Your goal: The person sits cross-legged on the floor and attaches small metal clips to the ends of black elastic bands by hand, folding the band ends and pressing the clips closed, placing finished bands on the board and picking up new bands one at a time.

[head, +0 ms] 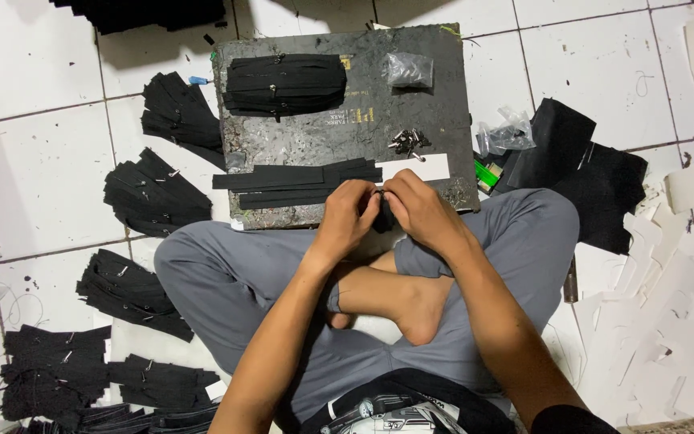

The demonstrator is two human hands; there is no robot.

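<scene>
Fingers of our left hand (347,219) and right hand (418,210) are pinching a black zipper strip (382,215) at the board's (299,137) near edge; we are risking dropping its tiny slider.

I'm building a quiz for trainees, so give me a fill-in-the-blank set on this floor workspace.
1. The left hand and right hand meet over a small ____ piece.
2. The dark work board lies on a white ____ floor.
3. The person wears ____ trousers.
4. A green lighter lies at the board's ____ edge.

Missing words: black; tiled; grey; right
</scene>
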